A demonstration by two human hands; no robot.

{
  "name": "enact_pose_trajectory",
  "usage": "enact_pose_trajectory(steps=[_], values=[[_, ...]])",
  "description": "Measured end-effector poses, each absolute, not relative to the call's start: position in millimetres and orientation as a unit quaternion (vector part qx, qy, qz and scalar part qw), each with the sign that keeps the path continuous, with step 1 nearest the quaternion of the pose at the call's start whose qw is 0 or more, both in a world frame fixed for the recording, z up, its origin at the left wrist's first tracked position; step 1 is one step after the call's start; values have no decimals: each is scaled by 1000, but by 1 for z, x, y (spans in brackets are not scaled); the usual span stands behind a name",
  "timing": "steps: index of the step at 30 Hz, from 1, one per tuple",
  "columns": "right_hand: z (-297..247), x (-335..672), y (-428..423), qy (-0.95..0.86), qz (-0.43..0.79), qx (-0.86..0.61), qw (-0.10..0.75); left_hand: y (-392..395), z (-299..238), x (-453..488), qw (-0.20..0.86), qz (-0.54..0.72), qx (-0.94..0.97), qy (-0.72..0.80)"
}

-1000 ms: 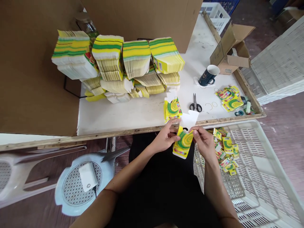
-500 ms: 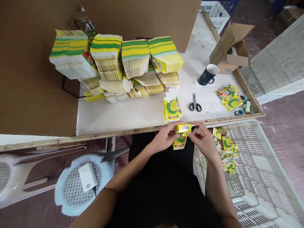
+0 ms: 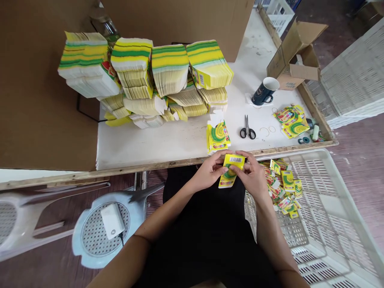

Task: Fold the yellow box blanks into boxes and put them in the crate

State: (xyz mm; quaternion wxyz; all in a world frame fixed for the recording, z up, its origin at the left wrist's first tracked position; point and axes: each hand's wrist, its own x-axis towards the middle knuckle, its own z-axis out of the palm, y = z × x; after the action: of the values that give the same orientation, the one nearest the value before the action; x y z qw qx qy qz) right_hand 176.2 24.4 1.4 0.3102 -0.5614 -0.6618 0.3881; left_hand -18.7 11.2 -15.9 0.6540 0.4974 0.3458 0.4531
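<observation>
Between my two hands is a small yellow cardboard box (image 3: 228,181) with a green swirl, its barcode end tilted up toward me. My left hand (image 3: 210,171) grips its left side, thumb on the front. My right hand (image 3: 251,176) pinches the right side, its thumb pressed on the printed face below the barcode. Just beyond, a small pile of flat box blanks (image 3: 218,134) lies at the table's front edge. Larger bundles of box blanks (image 3: 169,72) are stacked at the back of the table.
A white plastic crate (image 3: 327,192) at my right holds folded yellow boxes (image 3: 286,192). On the table are scissors (image 3: 247,129), a dark mug (image 3: 264,94), loose blanks (image 3: 292,122) and an open carton (image 3: 295,60). A blue stool (image 3: 87,260) with a white device (image 3: 113,221) stands left.
My right thumb has moved from the flap at the box's right edge onto its front. The yellow flap that stuck out there no longer shows. The view has shifted slightly.
</observation>
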Motion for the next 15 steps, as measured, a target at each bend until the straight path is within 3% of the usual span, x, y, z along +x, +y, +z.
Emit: enact_pose_trajectory(steps=[6,15], values=[[-1,183,26,-670,372,-536,356,13,-14,-20,686,448,451,355],[-16,174,20,-591,462,-492,443,10,-17,-10,677,467,437,366]])
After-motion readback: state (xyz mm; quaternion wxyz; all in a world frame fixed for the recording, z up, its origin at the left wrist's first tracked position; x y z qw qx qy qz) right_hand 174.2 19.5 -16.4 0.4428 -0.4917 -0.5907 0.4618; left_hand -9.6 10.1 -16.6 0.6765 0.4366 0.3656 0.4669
